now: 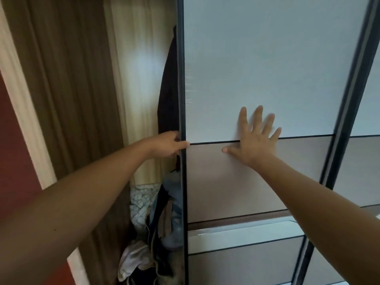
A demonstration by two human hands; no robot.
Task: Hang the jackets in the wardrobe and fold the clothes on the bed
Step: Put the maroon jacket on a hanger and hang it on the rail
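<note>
dim, soft indoor light; pale glare patch on wardrobe interior (141, 58); motion blur throughout; edges bowed.

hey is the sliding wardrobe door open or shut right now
Partly open. Left of the sliding door edge a gap shows a dark hanging garment. The left hand grips that edge; the right hand lies flat on it.

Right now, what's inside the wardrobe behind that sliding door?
Through the gap beside the sliding door: a dark hanging garment above a heap of clothes. The door covers everything further right.
</note>
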